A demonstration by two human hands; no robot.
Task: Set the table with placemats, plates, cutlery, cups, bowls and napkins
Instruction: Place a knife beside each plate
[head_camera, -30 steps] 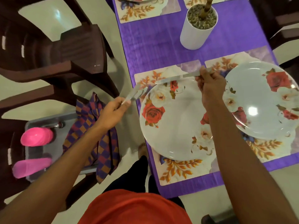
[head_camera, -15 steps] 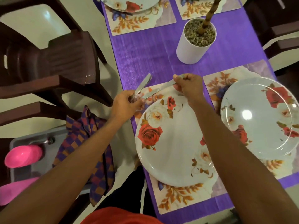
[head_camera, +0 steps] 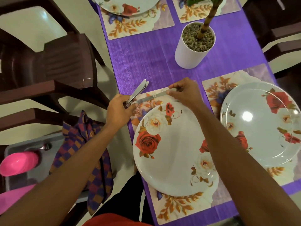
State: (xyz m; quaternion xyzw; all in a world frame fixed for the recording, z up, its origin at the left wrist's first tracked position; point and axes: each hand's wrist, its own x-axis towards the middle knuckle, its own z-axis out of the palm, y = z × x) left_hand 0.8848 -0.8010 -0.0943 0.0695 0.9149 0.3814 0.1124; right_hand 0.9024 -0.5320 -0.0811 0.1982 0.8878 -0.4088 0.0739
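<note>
A white rose-patterned plate (head_camera: 171,154) lies on a floral placemat (head_camera: 177,207) at the near edge of the purple table. My left hand (head_camera: 118,111) grips a bundle of steel cutlery (head_camera: 138,92) whose handles point up and away over the table's left edge. My right hand (head_camera: 185,93) pinches the handle of a single knife (head_camera: 146,99) that lies low over the placemat's far end, just beyond the plate; its blade tip reaches my left hand's fingers. A second plate (head_camera: 262,123) sits on the placemat to the right.
A white pot (head_camera: 190,53) with gravel and a plant stem stands mid-table. Another plate (head_camera: 130,5) and placemats lie at the far end. Left of the table, a grey tray (head_camera: 9,149) on a chair holds pink cups (head_camera: 17,163) and checked napkins (head_camera: 99,173). Dark chairs surround the table.
Both hands moved closer together at the placemat's far end. The knife in my right hand came down toward the placemat, and the cutlery bundle swung up over the table edge.
</note>
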